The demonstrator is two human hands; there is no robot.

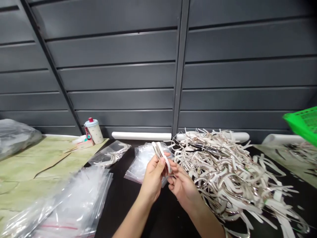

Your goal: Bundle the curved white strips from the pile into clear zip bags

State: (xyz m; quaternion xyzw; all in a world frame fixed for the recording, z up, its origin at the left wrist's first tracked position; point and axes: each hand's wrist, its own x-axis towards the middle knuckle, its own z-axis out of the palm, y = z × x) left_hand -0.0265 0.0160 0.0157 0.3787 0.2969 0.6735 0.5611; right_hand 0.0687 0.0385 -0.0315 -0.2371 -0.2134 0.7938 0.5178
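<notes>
My left hand (152,177) is closed around a small bundle of curved white strips (162,155), held upright above the dark table (128,205). My right hand (182,183) is beside it, its fingers pinching the lower part of the same bundle. Right of both hands spreads a large heap of the same white strips (230,172). Behind the bundle lies a stack of clear zip bags (142,162). One filled bag of strips (110,157) rests further left.
A pile of clear bags (71,205) covers the near left. A lidded cup (94,130) stands at the back left by a grey slatted wall. A green basket (303,122) juts in at the right. White tubes (141,136) lie along the wall.
</notes>
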